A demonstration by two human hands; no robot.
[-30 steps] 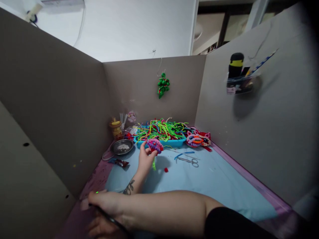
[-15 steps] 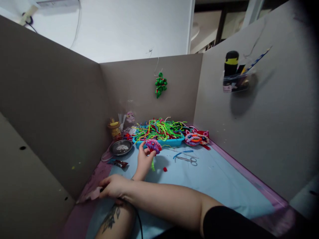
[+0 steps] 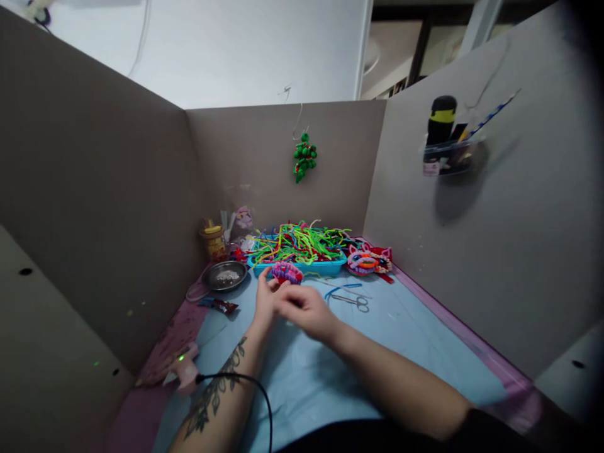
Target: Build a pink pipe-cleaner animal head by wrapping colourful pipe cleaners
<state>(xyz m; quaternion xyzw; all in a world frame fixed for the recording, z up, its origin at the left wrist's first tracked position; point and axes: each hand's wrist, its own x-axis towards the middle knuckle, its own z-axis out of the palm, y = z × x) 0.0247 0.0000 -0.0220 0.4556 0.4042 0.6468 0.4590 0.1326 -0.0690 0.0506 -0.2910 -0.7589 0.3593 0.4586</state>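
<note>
My left hand (image 3: 265,299) pinches a small purple and pink pipe-cleaner figure (image 3: 286,272) above the light blue mat (image 3: 377,340). My right hand (image 3: 304,307) has come beside it, fingers curled just under the figure; whether it grips anything is hidden by blur. A pink glue gun (image 3: 185,370) with a green light and a black cord (image 3: 257,390) lies at the near left, apart from both hands.
A blue tray (image 3: 302,267) heaped with bright pipe cleaners stands at the back. Scissors (image 3: 352,300), a metal dish (image 3: 227,275), a yellow jar (image 3: 212,238) and finished figures (image 3: 365,260) lie around. Cardboard walls (image 3: 108,207) enclose the space; a green ornament (image 3: 304,156) hangs on the back wall.
My right hand left the glue gun at the near left and moved across to the figure held by my left hand. The left hand lowered slightly.
</note>
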